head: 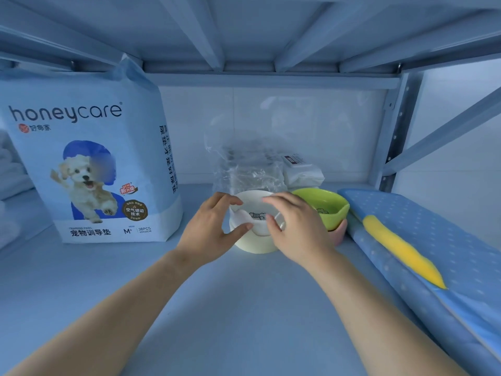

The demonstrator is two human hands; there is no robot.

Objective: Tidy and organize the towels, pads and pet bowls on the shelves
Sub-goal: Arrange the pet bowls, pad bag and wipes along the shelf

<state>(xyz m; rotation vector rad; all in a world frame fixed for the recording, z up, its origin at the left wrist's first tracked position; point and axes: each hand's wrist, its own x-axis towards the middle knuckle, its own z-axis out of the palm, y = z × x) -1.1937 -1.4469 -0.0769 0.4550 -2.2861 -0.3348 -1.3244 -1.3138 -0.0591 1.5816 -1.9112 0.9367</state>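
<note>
Shelf (217,308), middle level, viewed from the front edge.

1. White bowl (254,241): stands on the shelf at centre, with a small line drawing printed inside.
2. Left hand (214,226): grips the bowl's rim at 9 o'clock, thumb on the near side and fingers curled over the far side.
3. Right hand (295,226): curved over the rim at 3 o'clock, fingertips on the far edge, thumb pressed to the inner wall (a holding grip, as far as can be seen).
4. Green bowl (328,206): at 2 o'clock of the white bowl, just beside it, nested in a pink bowl (340,234).
5. Pad bag (89,164): upright at 10 o'clock, printed "honeycare" with a dog.
6. Clear plastic pack (249,166): at 12 o'clock against the back wall, with a white packet (302,173) touching its right side.
7. Blue dotted pad (439,240): flat along the right side at 3 o'clock, with a yellow strip (401,251) lying on it.
8. Folded towels (10,169): far left at 9 o'clock, partly cut off.
</note>
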